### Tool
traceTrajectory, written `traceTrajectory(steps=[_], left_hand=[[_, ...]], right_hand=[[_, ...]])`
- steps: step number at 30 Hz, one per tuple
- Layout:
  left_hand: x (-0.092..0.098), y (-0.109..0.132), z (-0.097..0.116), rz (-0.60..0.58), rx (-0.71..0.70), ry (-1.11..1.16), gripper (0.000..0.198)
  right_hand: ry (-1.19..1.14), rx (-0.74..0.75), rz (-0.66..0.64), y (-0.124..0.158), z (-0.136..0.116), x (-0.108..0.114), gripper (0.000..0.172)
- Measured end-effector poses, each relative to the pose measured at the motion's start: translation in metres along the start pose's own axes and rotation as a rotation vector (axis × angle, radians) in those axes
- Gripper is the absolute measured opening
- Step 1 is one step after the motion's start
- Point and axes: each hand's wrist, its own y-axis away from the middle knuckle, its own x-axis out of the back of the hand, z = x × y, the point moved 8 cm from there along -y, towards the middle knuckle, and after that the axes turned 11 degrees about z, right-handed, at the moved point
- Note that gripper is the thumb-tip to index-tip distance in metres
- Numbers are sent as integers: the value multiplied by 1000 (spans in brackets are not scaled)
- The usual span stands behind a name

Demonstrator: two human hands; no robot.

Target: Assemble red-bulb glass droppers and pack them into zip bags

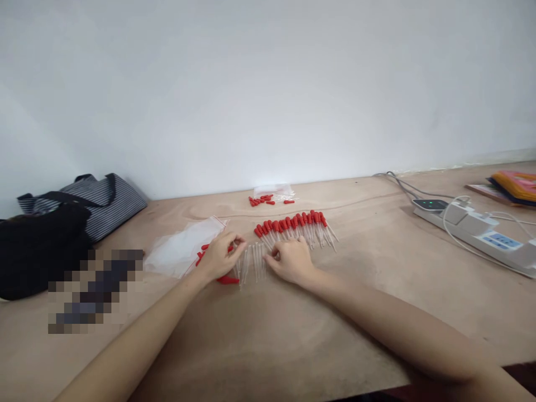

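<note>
My left hand [220, 257] rests on the wooden table [293, 335] with its fingers curled, pinching at the top of a clear glass dropper tube [245, 262]. Red rubber caps [228, 279] lie under and beside it. My right hand [290, 259] is curled too, fingertips at the bare tubes [258, 259] lying between both hands. Just behind, a row of several finished droppers with red caps [295, 226] lies side by side. What each hand holds is too small to name.
A clear zip bag [180, 248] lies left of my hands. A small bag with loose red caps [272, 196] sits near the wall. Striped and black bags [62, 223] stand far left. A power strip with cables [477, 226] and books [511, 187] are at right.
</note>
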Motion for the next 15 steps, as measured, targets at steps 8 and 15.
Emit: traceTrajectory(steps=[8, 15], left_hand=[[10, 55, -8, -334, -118, 121, 26], [8, 65, 3, -181, -166, 99, 17]], right_hand=[[111, -116, -139, -16, -12, -16, 31], [49, -237, -254, -22, -7, -22, 31]])
